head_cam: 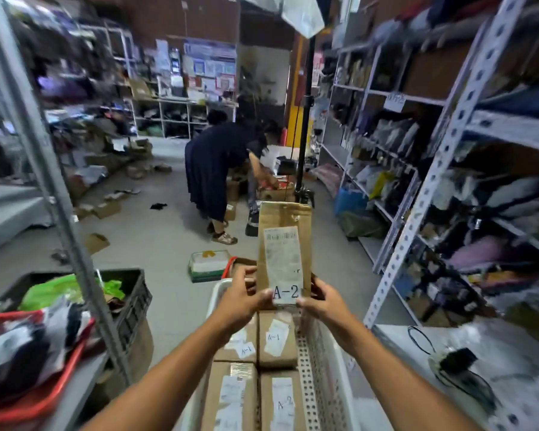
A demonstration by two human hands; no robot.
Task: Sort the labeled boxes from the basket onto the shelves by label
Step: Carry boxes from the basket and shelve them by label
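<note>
Hands are holding up one tall brown box (285, 244) over the white basket (321, 353). The left hand (241, 298) and the right hand (321, 298) are each pinching a bottom corner, so the white label stays bare and the big "A-2" is facing the person. I think they are reading it to pick a shelf. More boxes (262, 343) are lying flat in the basket, marked A-1 and A-2. The metal shelves (442, 157) on the right are blurry, and I cannot read any shelf signs. The small print on the label is too fuzzy. Another person (212, 169) is bending down far off. The basket's near end is cut off.
</note>
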